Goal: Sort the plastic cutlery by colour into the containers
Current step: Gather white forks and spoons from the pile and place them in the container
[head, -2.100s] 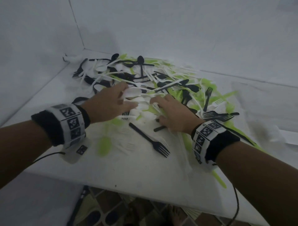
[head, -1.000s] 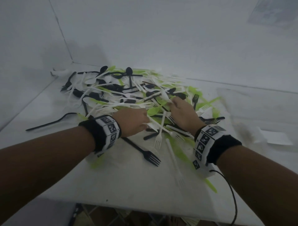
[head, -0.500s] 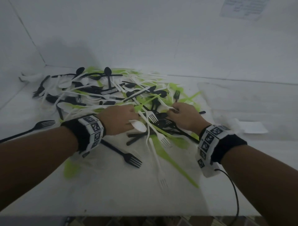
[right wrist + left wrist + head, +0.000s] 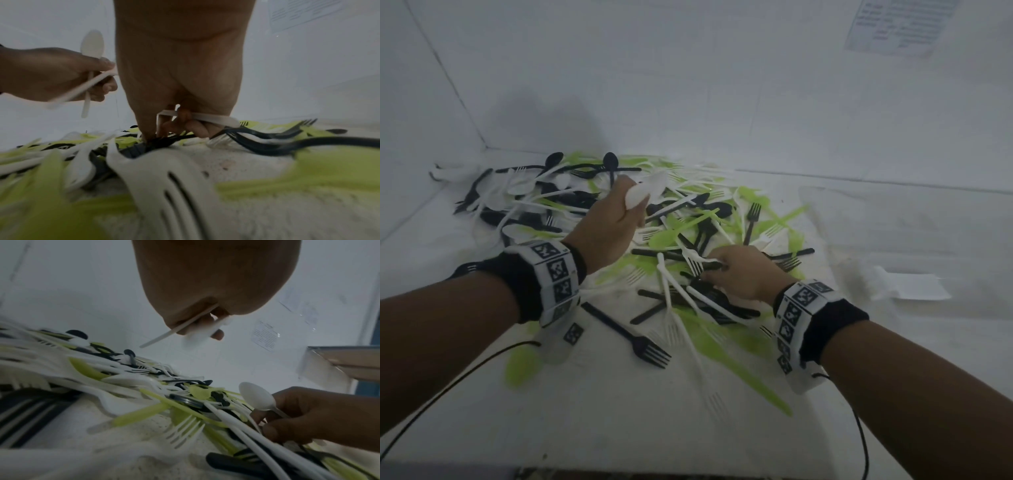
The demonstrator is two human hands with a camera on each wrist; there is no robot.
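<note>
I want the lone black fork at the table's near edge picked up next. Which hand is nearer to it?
Left, narrowly. The black fork lies just right of the left wrist, while the left hand, gripping white cutlery, is raised over the pile. The right hand is farther right, gripping white pieces.

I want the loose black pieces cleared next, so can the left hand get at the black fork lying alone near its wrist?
Probably not yet: the black fork lies uncovered and close, but the left hand already grips white cutlery.
</note>
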